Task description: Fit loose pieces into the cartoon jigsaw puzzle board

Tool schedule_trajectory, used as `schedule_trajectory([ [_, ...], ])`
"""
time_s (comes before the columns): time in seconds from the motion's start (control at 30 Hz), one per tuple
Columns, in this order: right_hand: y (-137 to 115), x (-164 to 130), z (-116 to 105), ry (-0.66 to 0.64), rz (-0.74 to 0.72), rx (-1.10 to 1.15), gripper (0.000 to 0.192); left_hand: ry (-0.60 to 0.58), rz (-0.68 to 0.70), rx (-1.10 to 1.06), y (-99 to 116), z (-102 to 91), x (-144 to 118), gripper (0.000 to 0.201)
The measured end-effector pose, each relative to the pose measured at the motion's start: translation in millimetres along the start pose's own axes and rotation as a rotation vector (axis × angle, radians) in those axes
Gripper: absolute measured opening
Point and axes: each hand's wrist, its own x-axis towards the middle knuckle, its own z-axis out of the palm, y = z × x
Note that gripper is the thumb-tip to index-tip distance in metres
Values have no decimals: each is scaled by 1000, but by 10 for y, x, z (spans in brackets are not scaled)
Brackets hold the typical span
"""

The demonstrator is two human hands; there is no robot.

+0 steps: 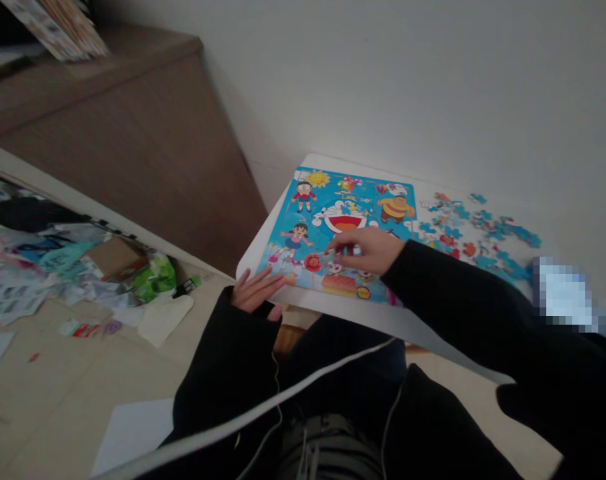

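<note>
A blue cartoon jigsaw puzzle lies on a small white table, with a round white face and wide red mouth in its middle. My right hand is over its lower middle part, thumb and fingers pinched together on a small pale puzzle piece, partly covered by the fingertips. The hand hides some of the picture under it. My left hand rests flat at the lower left corner of the puzzle and the table edge, fingers stretched out and holding nothing.
Several loose puzzle pieces are heaped on the table's right side. A blurred-out bright device is near my right forearm. A wooden cabinet stands at left, with bags and papers on the floor. A white cable crosses my lap.
</note>
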Motion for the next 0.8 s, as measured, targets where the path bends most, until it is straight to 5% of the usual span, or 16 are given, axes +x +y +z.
schedule_trajectory([
  [0.1,-205,443,271,-112,-14,9,30,63,-11,-36,51,-2,-13,31],
  [0.23,-228,722,364,-169,-24,-83,25,142,-68,0,58,16,-37,29],
  [0.5,-269,747,340,-190,-63,-150,31,158,-120,92,77,227,14,30],
  [0.8,-110,752,386,-130,-22,113,25,217,-76,110,20,306,-11,25],
])
